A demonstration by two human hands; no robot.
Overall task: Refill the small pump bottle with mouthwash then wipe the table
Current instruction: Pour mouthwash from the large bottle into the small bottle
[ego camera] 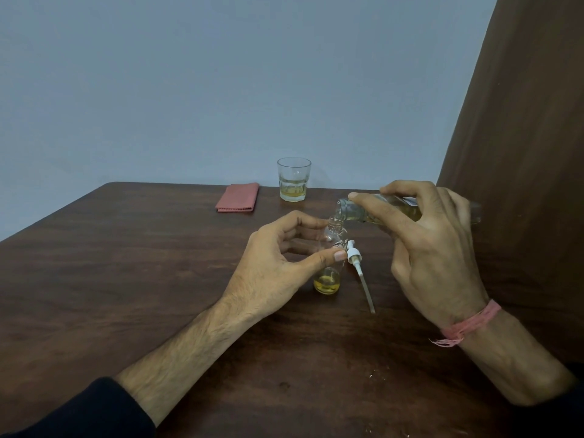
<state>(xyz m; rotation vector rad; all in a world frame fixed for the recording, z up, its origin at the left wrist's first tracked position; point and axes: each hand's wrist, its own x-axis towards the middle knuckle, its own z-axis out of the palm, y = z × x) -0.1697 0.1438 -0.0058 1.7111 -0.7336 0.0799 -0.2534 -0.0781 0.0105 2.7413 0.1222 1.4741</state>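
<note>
Pouring under way: right hand (pixel 423 245) wrapped round tilted mouthwash (pixel 379 211), left hand (pixel 278 263) pinching the bottle (pixel 330 263) between both hands. Barely filled. Pump (pixel 355 260) off, lying beside. Cloth (pixel 237 197) beyond, bench (pixel 126 279) unwiped.

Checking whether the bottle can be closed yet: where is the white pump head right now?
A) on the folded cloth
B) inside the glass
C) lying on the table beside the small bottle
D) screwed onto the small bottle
C: the pump head lies flat on the table, just right of the open small bottle.
</note>
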